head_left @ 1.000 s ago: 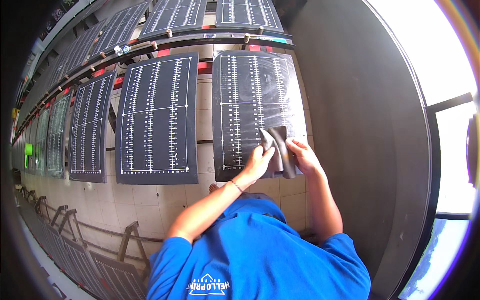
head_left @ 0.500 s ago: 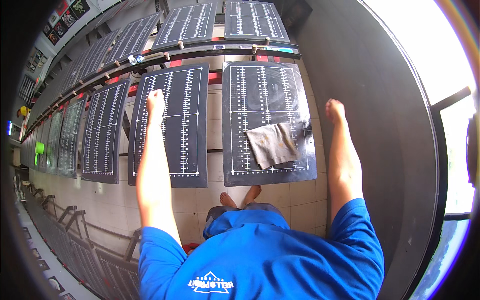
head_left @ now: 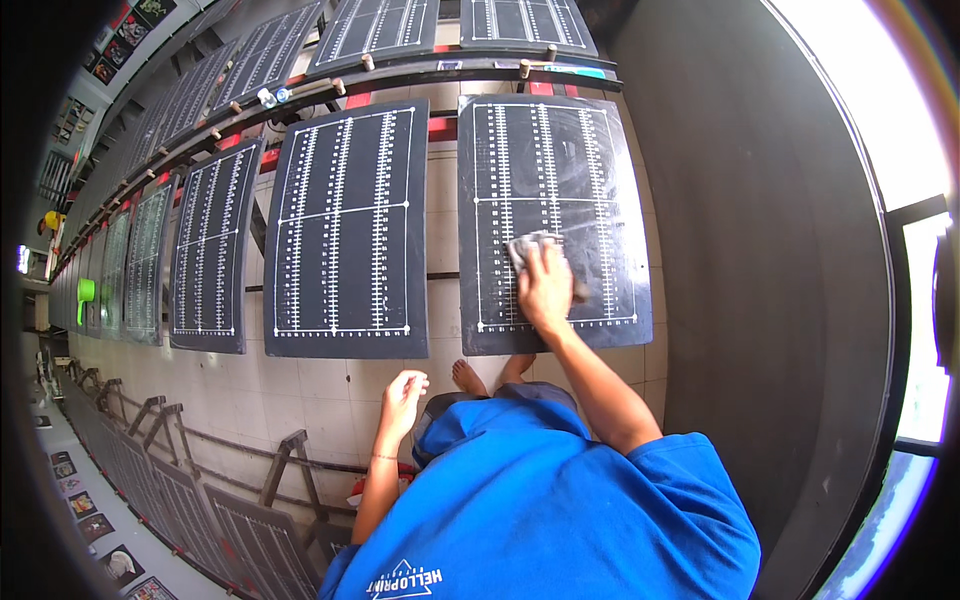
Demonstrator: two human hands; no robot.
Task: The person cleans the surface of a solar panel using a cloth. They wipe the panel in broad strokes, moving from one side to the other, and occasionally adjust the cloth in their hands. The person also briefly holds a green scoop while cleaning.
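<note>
Overexposed right window (head_left: pixel 922 320), glare on board (head_left: pixel 575 190), fisheye bending

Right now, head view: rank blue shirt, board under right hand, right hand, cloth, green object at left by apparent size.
1. Blue shirt
2. Board
3. Right hand and cloth: unsure, the hand hides part of the cloth
4. Green object

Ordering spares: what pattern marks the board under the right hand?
White ruler lines on a dark board; head view.
</note>
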